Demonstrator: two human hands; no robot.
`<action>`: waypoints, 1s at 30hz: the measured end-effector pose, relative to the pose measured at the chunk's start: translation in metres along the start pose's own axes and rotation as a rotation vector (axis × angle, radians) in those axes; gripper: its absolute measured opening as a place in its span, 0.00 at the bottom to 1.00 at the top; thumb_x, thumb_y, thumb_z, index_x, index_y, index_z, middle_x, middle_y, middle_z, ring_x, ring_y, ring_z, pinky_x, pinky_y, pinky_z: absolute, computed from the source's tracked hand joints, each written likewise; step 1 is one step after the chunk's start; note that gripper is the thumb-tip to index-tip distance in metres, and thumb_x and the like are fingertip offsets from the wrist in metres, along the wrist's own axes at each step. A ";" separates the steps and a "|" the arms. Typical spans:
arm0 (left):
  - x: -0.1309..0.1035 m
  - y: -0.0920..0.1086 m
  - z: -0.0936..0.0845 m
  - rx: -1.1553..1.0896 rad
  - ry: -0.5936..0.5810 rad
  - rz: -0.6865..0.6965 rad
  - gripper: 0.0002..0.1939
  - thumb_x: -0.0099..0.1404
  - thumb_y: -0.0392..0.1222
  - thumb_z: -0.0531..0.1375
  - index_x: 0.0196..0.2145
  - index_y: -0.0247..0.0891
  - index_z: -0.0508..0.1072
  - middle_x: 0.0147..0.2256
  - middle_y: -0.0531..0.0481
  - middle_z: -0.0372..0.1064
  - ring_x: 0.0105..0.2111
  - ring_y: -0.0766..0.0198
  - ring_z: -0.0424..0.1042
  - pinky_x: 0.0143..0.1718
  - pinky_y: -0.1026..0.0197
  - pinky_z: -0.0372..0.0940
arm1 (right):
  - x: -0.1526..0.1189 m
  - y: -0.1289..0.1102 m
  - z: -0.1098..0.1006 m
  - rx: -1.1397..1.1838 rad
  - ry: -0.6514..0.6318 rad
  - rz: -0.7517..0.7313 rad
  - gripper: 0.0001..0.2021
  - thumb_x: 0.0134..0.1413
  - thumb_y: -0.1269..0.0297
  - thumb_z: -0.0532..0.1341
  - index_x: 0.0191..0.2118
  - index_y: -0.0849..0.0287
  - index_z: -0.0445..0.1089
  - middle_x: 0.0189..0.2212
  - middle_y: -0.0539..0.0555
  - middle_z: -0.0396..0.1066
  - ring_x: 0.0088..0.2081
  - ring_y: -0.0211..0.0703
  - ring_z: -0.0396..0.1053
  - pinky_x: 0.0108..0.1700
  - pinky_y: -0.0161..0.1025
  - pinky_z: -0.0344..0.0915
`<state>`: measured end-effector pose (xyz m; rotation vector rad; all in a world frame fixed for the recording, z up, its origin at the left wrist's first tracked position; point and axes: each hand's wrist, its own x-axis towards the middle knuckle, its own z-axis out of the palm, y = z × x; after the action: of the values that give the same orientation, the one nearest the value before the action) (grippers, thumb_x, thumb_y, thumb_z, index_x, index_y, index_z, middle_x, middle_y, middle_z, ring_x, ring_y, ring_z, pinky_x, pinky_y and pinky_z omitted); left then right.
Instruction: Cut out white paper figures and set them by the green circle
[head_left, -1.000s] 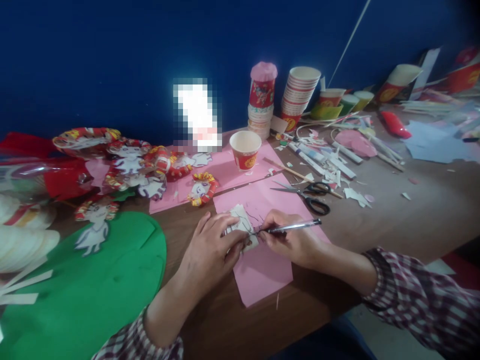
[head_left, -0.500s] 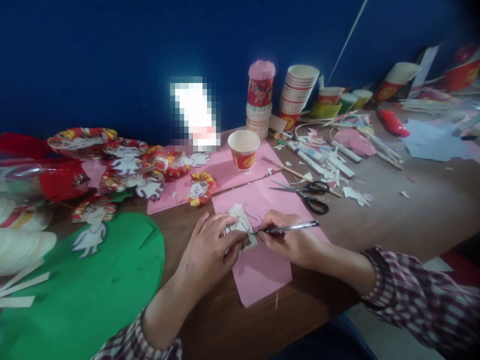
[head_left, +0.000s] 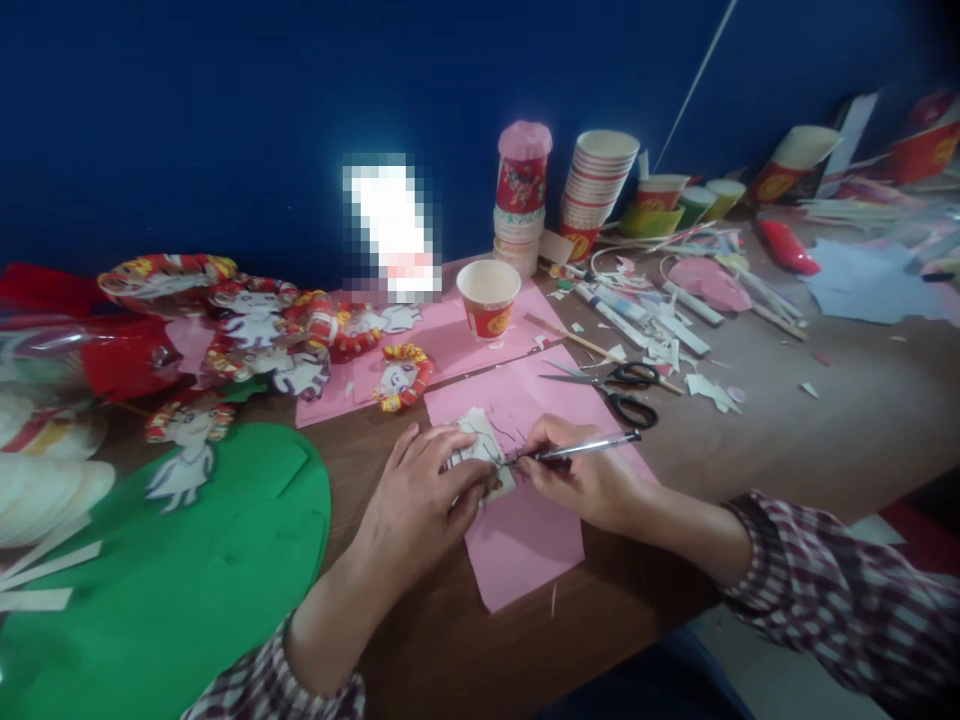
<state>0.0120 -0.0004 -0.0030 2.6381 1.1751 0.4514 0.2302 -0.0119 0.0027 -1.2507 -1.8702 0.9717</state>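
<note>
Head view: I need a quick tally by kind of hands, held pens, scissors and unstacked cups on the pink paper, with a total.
Hands: 2, left hand and right hand
Held pen: 1
Scissors: 1
Unstacked cup: 1
Total: 5

Dim light, pixelated white glare (head_left: 394, 222) against the blue wall (head_left: 187, 120), blurry side edges.

From afar I see paper-cup stack (head_left: 604, 185) near blue wall (head_left: 187, 100), lone cup (head_left: 488, 302) in front, black-handled scissors (head_left: 609, 382), scraps (head_left: 709, 391) across desk (head_left: 787, 420), white cutout figure (head_left: 182, 476) overlapping green sheet (head_left: 225, 580) left.
</note>
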 end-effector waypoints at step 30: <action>-0.001 -0.002 0.001 0.001 -0.004 0.008 0.11 0.63 0.36 0.56 0.41 0.47 0.73 0.49 0.48 0.68 0.53 0.54 0.64 0.57 0.42 0.53 | -0.001 0.006 0.001 -0.087 0.006 -0.074 0.01 0.55 0.70 0.59 0.33 0.60 0.65 0.25 0.50 0.70 0.24 0.34 0.65 0.26 0.31 0.60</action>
<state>0.0103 0.0002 -0.0049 2.6440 1.1649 0.4465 0.2324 -0.0117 -0.0029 -1.2239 -1.9581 0.8546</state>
